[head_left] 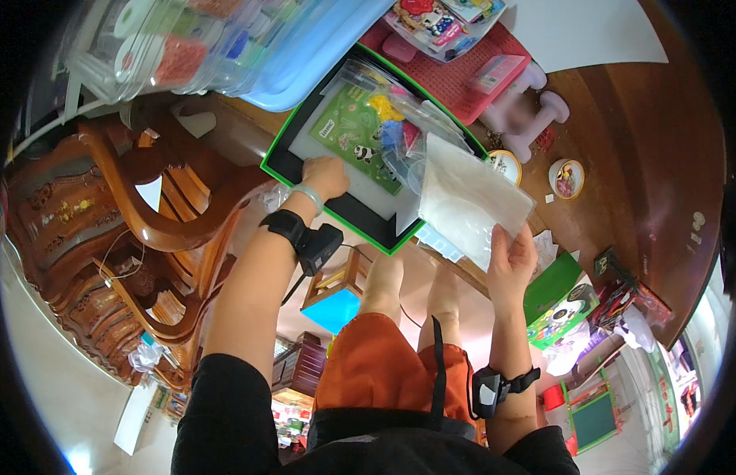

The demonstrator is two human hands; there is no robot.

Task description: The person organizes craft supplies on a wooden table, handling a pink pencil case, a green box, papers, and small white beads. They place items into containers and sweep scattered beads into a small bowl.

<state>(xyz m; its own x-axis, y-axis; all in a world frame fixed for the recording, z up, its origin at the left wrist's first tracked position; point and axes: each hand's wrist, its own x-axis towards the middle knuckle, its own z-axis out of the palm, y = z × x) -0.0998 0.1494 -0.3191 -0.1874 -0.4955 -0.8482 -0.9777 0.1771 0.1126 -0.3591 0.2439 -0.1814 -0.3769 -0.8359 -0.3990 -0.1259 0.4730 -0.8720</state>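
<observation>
The right hand [512,260] pinches a white packet [469,190], probably light and slick, best edge-held; the left hand [327,177] hides its grip.

I identify one legible marking: a short, dark word on the white label [327,127] at the upper-left end of the green card [346,136], inside the box [285,157]. I note smaller print on the pink case [497,75] and picture packs [447,28]; I cannot read it.

Glossy, whitish plastic sleeve [467,194], matt black-lined box [285,160], smooth polished-wood table [641,146].
</observation>
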